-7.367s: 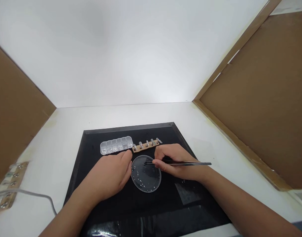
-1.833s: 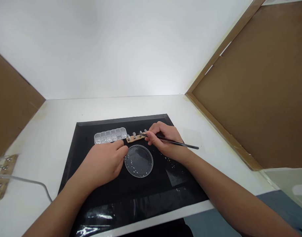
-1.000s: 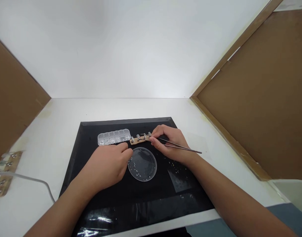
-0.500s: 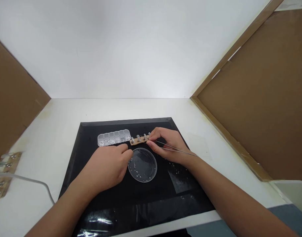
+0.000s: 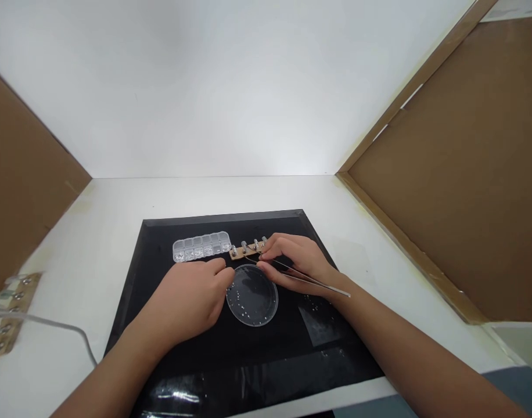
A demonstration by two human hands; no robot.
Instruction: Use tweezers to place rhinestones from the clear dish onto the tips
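Tweezers (image 5: 312, 278) lie between the thumb and fingers of my right hand (image 5: 294, 261), their tips pointing left over the front of a small wooden strip (image 5: 242, 253). The strip carries several upright clear pieces on metal fittings; my right fingers cover its right end. My left hand (image 5: 200, 296) is closed in a pinch at the left rim of a round clear dish (image 5: 266, 316), and whatever its fingertips hold is hidden. Tiny shiny pieces are scattered in the dish. Behind my left hand sits a clear compartment box (image 5: 202, 247) with glittering bits in its front row.
A black mat (image 5: 196, 360) lies under everything on the white table (image 5: 113, 203). To the right, a clear film (image 5: 320, 325) has tiny pieces near it. At far left are a wooden strip with metal fittings (image 5: 15, 313) and a grey cable (image 5: 61, 323). Brown boards flank both sides.
My right hand and the tweezers have moved slightly down, away from the wooden strip, and the tweezers' rear end has dropped. My left hand keeps its place by the dish. The whole view shifts slightly.
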